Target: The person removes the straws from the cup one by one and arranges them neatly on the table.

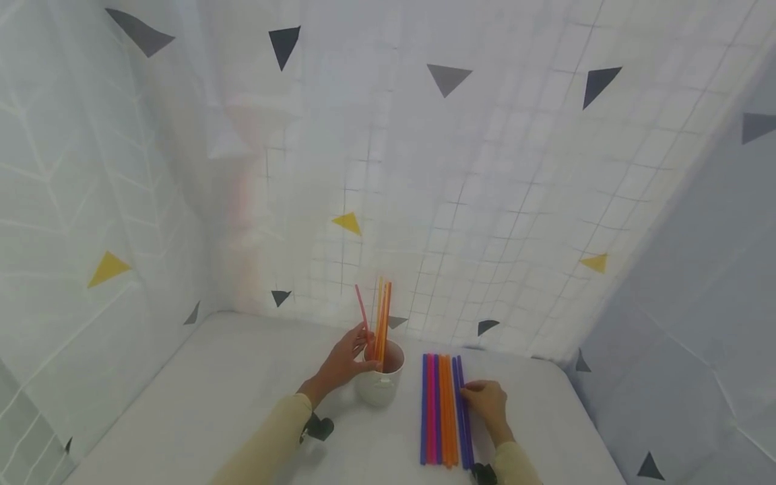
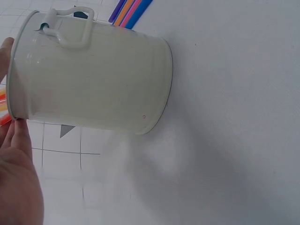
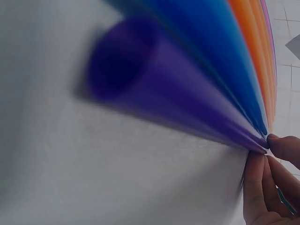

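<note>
A pale mug [image 1: 376, 391] with a handle stands upright on the table, holding several orange and red straws [image 1: 383, 316]. My left hand [image 1: 342, 360] is at its mouth, thumb at the near rim and fingers at the left rim beside a leaning red straw [image 1: 362, 303]. In the left wrist view, the fingertips [image 2: 18, 129] touch the mug's rim. My right hand [image 1: 488, 403] pinches a purple straw [image 3: 187, 101] at the right end of a row of straws, between thumb and fingers. A blue straw [image 3: 206, 42] lies right alongside it.
The row holds several more straws: orange [image 1: 447, 411], pink [image 1: 431, 407] and blue [image 1: 424, 407], lying side by side to the right of the mug. A white table [image 1: 242, 404] carries everything, with patterned white sheeting [image 1: 412, 168] hanging behind and at both sides.
</note>
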`<state>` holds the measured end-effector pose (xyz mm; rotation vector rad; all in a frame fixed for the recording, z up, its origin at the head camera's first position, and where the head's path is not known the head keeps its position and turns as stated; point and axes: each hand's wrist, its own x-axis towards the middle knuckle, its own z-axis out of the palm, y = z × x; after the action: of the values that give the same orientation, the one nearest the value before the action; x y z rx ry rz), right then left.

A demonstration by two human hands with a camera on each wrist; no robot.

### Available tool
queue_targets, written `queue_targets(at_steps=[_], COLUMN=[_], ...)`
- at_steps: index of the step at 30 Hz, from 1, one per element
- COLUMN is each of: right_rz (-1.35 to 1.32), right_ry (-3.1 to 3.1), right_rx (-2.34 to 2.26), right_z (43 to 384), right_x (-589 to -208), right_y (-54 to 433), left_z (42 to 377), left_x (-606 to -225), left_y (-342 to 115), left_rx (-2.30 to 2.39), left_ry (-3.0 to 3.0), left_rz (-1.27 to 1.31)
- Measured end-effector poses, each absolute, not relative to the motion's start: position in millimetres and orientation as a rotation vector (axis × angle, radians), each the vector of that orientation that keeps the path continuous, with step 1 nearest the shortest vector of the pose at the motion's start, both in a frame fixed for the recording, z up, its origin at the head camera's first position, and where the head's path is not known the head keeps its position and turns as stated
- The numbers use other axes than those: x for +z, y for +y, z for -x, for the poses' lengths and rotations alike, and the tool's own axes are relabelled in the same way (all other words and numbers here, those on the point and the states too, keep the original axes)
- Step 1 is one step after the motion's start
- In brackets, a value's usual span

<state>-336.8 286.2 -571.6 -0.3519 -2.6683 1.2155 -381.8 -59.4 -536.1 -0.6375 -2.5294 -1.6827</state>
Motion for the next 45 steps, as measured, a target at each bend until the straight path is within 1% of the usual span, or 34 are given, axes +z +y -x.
queue_targets(at_steps=[10, 14, 24, 28, 32, 37, 45], right_rz=[0.368, 0.354, 0.426, 0.41, 0.459, 0.469, 0.356], right_ry=[-2.675, -2.677, -2.714, -2.711, -2.746, -2.751, -2.635], right_rx=[1.188, 1.198, 1.172, 1.162, 1.136, 1.117, 1.221], right_z=[340, 338, 337, 340, 340, 337, 337], right_x=[-582, -581, -581, -583, -584, -579, -563], right_y=[290, 290, 294, 299, 308, 317, 314], left_z=[381, 381, 377, 377, 377, 378, 377], left_x=[-540, -539, -538, -537, -536, -536, -534], left_y=[-59, -59, -61, -60, -60, -60, -60], left_rx=[-1.715, -1.715, -1.703, -1.711, -1.718, -1.711, -1.701], left_ry=[-2.498, -2.495, -2.494, -2.494, -2.501, -2.506, -2.478], left_rz=[0.64, 0.647, 0.667, 0.659, 0.667, 0.66, 0.679])
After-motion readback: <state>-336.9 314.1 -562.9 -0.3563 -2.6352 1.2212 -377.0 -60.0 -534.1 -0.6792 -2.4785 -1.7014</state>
